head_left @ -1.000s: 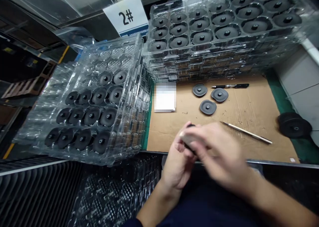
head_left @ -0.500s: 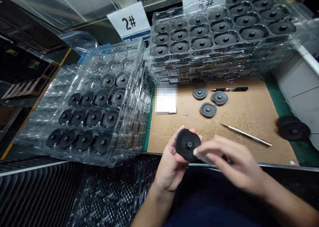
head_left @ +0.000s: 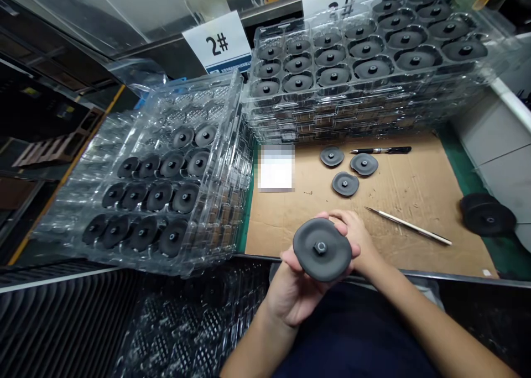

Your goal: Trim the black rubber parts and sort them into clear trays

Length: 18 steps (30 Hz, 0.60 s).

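Observation:
A black rubber disc (head_left: 306,252) with a raised hub at its centre faces up toward me above the cardboard's front edge. My left hand (head_left: 292,296) is closed on it from below and the left, thumb at the rim. Reaching behind the far right rim, my right hand (head_left: 357,235) also has its fingertips curled on the disc; the disc hides part of them. Beyond my hands, three similar discs, one of them the nearest disc (head_left: 345,184), lie on the cardboard sheet (head_left: 290,223).
Clear plastic trays (head_left: 224,140) filled partly with discs are stacked at the left. Another tray stack (head_left: 323,110) stands at the back. On the cardboard lie a pen (head_left: 381,150) and a thin pale stick (head_left: 409,225). More black discs (head_left: 488,218) rest at far right.
My right hand has moved from the front face of the disc to behind its far right rim. The disc has shifted slightly right and now shows its face more fully.

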Available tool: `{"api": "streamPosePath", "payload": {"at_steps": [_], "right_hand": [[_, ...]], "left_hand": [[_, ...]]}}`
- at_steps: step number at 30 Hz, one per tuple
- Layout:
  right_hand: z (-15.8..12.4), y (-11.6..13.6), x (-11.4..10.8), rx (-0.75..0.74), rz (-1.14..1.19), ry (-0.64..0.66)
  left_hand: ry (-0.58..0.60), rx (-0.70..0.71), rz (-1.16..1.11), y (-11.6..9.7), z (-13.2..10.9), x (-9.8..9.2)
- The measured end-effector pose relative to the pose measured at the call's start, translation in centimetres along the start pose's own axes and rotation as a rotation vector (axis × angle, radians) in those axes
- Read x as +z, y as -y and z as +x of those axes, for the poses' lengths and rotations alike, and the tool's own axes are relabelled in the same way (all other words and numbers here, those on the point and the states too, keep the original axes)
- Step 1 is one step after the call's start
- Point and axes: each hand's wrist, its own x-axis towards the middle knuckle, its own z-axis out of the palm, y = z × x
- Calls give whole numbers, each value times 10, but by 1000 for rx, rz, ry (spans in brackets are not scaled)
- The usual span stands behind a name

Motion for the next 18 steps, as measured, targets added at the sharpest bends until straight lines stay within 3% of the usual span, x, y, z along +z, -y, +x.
{"api": "streamPosePath", "payload": {"at_steps": [5,8,10,14,16,18], "right_hand": [[-8,-3,-28,40,66,-11],[-16,0,-38,73,116,-2],[-20,2,-39,92,141,-3],[-25,6,-37,112,178,-9],[-26,8,-37,122,191,-18],[-27,12,-40,133,198,-32]], "left_hand": [[11,-43,7,1,5,1],[-9,27,182,3,8,-5],[-35,205,485,5,9,-13],[13,748,1376,4,11,-29],[60,850,1589,1,11,-32],[76,849,1638,0,10,-31]]}}
